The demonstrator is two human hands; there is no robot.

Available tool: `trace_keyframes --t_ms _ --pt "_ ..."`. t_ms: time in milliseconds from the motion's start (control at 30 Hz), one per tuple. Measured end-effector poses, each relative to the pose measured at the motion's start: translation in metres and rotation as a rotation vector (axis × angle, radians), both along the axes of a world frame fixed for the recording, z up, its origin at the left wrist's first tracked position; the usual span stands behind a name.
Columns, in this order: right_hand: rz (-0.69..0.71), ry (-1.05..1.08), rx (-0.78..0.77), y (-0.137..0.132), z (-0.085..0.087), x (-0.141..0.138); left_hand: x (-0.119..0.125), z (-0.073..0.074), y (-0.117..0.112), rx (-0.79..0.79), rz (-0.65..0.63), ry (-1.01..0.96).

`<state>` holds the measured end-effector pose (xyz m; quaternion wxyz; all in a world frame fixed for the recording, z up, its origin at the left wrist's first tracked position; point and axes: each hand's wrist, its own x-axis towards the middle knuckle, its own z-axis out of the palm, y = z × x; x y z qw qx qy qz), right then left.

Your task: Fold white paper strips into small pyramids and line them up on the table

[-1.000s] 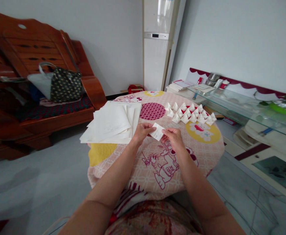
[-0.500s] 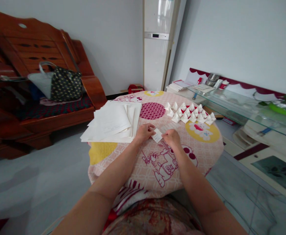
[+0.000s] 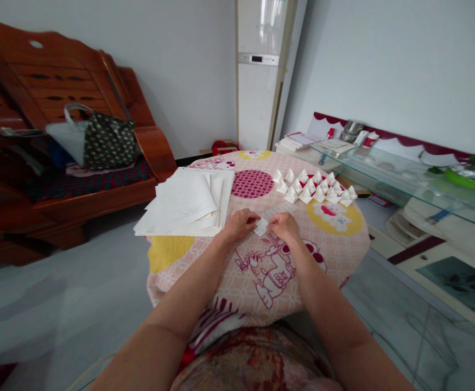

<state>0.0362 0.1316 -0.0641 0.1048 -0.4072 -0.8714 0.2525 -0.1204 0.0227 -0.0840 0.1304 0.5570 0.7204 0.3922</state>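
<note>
Between my two hands is a small folded piece of white paper [image 3: 260, 227], held just over the round table. My left hand [image 3: 241, 224] pinches its left side, and my right hand [image 3: 284, 226] has the fingers closed on its right corner. The fingers hide parts of its edges. Beyond my right hand, several white folded paper shapes [image 3: 309, 187] with raised points stand in rows. To the left of my left hand lies a loose stack of white paper sheets [image 3: 184, 201].
A patterned pink tablecloth [image 3: 216, 271] covers the round table. On the right stands a glass-topped cabinet [image 3: 408, 187] with papers and a metal pot. A wooden bench [image 3: 78, 81] with bags is at the left, and a tall white air conditioner [image 3: 257, 98] at the back.
The folded paper has shifted slightly between my fingers, with less of it showing now. My left hand has edged a little right and down. The paper shapes and the stack stay put.
</note>
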Motion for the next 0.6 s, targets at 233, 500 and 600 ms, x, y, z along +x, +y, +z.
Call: trace_keyframes --t_ms 233,500,600 --pt "0.022 -0.058 0.047 -0.005 0.002 -0.002 -0.003 0.004 -0.005 -0.021 -0.041 -0.043" --pt "0.088 -0.11 0.123 -0.013 0.007 0.001 0.005 0.006 -0.004 -0.036 -0.009 0.019" --pt "0.076 -0.104 0.123 -0.013 0.006 0.001 0.006 0.006 -0.004 -0.066 -0.012 0.06"
